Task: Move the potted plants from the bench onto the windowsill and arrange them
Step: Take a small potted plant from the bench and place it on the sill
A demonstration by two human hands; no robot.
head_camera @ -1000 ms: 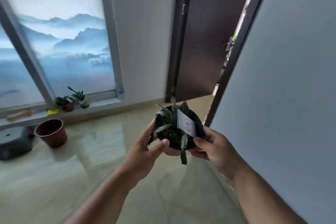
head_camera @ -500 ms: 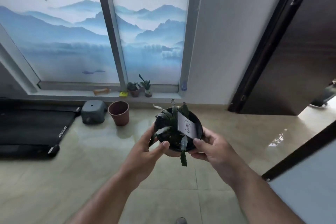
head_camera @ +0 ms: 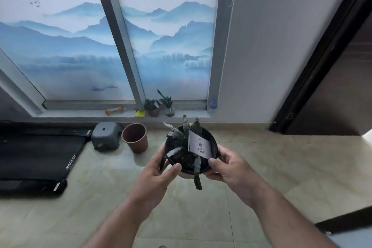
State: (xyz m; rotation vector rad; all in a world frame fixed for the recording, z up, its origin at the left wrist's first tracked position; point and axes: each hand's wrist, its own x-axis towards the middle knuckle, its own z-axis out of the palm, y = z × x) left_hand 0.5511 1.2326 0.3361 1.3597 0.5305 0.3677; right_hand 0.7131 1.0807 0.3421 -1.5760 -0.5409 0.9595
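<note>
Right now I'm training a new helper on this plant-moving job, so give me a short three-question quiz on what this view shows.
1. True or false: the black potted plant is held by both the left hand and the right hand.
2. How many small potted plants already stand on the windowsill?
3. The empty terracotta pot stands: A) on the windowsill, B) on the floor beside the grey stool, C) on the black mat.

Key: 1 true; 2 two, a dark-potted plant and a glass-potted plant side by side; 3 B.
</note>
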